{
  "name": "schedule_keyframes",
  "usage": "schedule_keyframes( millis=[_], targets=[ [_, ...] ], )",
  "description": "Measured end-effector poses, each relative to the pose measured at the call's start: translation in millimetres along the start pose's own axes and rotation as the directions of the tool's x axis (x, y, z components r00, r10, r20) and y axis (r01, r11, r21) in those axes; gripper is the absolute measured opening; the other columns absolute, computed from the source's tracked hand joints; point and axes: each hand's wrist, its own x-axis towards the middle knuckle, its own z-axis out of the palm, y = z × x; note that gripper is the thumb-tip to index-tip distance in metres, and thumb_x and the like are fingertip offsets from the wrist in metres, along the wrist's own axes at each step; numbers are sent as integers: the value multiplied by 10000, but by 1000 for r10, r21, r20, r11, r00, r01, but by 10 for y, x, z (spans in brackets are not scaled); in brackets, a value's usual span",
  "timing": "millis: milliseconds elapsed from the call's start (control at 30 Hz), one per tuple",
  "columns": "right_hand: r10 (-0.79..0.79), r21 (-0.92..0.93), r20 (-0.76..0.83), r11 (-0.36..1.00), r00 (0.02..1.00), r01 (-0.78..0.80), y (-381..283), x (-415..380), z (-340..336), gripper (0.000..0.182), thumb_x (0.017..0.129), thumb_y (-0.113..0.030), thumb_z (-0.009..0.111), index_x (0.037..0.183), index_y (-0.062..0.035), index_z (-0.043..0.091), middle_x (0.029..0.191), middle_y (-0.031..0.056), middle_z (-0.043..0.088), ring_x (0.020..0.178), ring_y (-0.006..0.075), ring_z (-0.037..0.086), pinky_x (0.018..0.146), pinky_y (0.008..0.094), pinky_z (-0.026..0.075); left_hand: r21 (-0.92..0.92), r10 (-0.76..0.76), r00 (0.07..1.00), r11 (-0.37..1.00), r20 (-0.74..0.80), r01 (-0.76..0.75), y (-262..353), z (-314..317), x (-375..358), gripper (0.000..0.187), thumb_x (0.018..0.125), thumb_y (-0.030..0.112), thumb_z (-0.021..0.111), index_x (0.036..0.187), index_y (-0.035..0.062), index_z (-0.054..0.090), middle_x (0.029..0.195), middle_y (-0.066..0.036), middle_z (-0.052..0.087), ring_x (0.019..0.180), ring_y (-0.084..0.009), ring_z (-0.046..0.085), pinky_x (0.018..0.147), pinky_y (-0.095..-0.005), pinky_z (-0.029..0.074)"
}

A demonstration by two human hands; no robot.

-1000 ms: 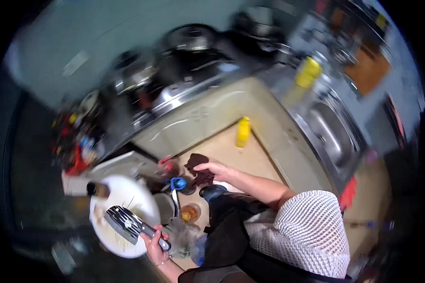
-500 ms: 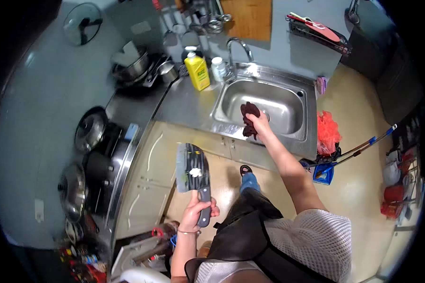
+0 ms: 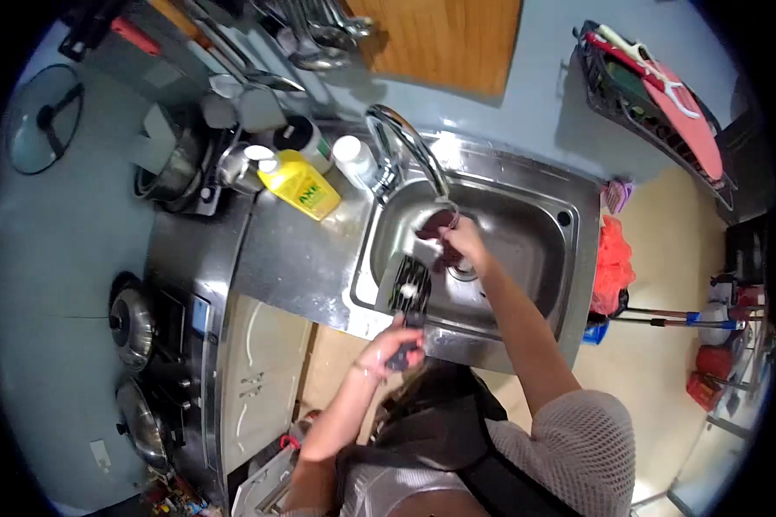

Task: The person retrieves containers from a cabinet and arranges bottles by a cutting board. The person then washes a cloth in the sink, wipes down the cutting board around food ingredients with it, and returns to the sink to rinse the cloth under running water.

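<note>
My left hand (image 3: 391, 348) is wrapped round the dark handle of a cleaver (image 3: 412, 284). The broad blade, dark-streaked with a pale patch on it, points up over the sink's near left edge. In my right hand (image 3: 466, 243) is a bunched dark brown cloth (image 3: 434, 226), its lower end hanging inside the steel sink (image 3: 526, 226). The curved tap (image 3: 412, 142) ends right above this cloth, and a pale, water-like glint shows at the spout.
Left of the sink stand a yellow soap bottle (image 3: 303, 187) and a white bottle (image 3: 354, 160). Pots and a stove (image 3: 171, 327) line the left counter. A wall rack (image 3: 629, 108) hangs at upper right, above a red plastic bag (image 3: 612, 258).
Both hands have moved forward to the sink. The cloth has gone from the sink's front edge to under the tap, and the cleaver from above the floor to the sink's near side.
</note>
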Motion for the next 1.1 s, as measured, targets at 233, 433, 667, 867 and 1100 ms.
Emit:
schedule_keyframes(
  millis=[233,433,667,867,1100],
  targets=[
    [42,-122,-480,986,876,-115,589,-1181,-821,371,704,-173,650,996,-11,487,947,155,529,862,279,529,758,343,420,15,-385,915,922,122,387,580,363,1028,207,788,40,513,894,24,335,744,-131,462,502,-142,426,385,-209,349],
    [-369,-309,-434,918,822,250,166,-1430,-530,324,749,-140,612,1039,-18,533,1029,155,494,887,260,533,773,299,426,389,-434,901,829,-5,402,843,586,1239,211,770,30,528,892,51,357,707,-104,460,485,-155,457,378,-222,370],
    [-621,-313,-254,779,742,544,-248,-1061,27,289,689,-45,608,974,-91,601,961,110,537,855,257,543,751,313,446,865,-330,943,484,41,132,1006,575,1153,96,696,34,543,729,-3,461,585,-77,474,461,-160,499,401,-253,384],
    [-702,-514,-450,709,552,482,-177,-421,162,261,649,6,595,899,-64,618,914,123,539,819,294,532,725,352,440,814,-284,955,572,84,98,917,501,926,363,724,17,575,955,14,296,633,-74,463,453,-141,468,389,-239,356],
    [-619,-407,-405,781,673,474,-75,-357,175,240,660,-35,618,898,-56,597,858,134,519,803,301,517,713,358,434,753,-260,965,642,36,145,859,434,897,506,733,11,584,1045,-2,185,642,-85,464,451,-140,465,387,-239,359]
  ],
)
